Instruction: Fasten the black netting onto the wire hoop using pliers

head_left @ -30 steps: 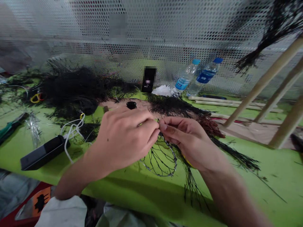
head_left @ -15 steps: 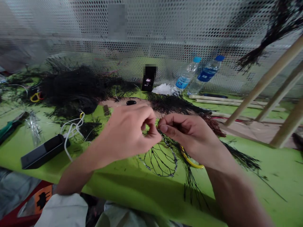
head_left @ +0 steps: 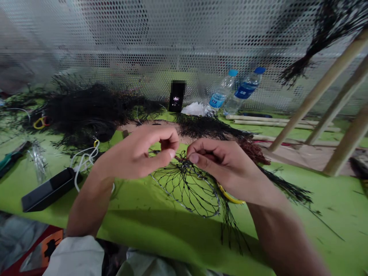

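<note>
- Black knotted-cord net with thin grey rim point(head_left: 189, 191): below and between the hands, over the bright green table point(head_left: 339, 203); can't tell if touching it.
- Right hand point(head_left: 221, 165): grip pinched on net's gathered top.
- Left hand point(head_left: 138, 151): grip parted, narrow thumb-finger gap, just beside net top.
- Yellow curved handle point(head_left: 231, 197): beside net, partly hidden by right hand.
- Black rectangular box point(head_left: 47, 191): table, left of left forearm.

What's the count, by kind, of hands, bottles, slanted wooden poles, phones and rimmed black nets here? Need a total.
Hands: 2
Bottles: 2
Slanted wooden poles: 3
Phone: 1
Rimmed black net: 1
Total: 9
</note>
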`<state>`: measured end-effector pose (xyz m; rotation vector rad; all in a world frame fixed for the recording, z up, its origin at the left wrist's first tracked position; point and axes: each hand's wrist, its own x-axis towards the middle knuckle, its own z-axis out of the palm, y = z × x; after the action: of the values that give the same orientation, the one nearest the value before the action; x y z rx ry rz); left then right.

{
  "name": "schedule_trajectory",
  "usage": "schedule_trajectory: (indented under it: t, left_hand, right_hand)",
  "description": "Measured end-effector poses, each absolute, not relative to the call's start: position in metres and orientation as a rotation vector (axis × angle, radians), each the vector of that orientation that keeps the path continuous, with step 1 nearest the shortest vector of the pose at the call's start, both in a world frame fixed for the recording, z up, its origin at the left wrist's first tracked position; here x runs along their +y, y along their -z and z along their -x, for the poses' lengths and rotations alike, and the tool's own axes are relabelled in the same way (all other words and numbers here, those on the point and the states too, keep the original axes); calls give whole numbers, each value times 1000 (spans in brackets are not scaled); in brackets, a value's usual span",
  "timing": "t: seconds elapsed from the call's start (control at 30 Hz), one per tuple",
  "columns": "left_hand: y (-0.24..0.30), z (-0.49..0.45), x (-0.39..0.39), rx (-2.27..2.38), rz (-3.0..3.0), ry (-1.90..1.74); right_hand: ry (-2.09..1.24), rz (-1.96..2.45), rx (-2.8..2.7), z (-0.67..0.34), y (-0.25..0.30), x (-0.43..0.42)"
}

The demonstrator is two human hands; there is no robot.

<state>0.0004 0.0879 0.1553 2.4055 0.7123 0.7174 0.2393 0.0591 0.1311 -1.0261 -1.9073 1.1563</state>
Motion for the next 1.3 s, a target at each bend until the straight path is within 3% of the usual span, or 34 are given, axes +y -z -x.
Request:
schedule_trajectory:
  t: [0.53, 0.87, 1.03, 1.3]
  left_hand:
    - [-143, -4, 89, 547, -2695, -748]
    - [-107, 13, 50, 621, -2061, -1050]
    - [-87, 8, 37, 390, -1629, -1017]
    - [-80, 7, 25, 479, -1638, -1061]
  right_hand:
    - [-1170, 992, -1919, -242, -128, 62]
    - [-731, 917, -2032, -219, -120, 42]
    - [-1006, 881, -2026, -216, -121, 34]
    - [-1349, 840, -1835, -217, -132, 16]
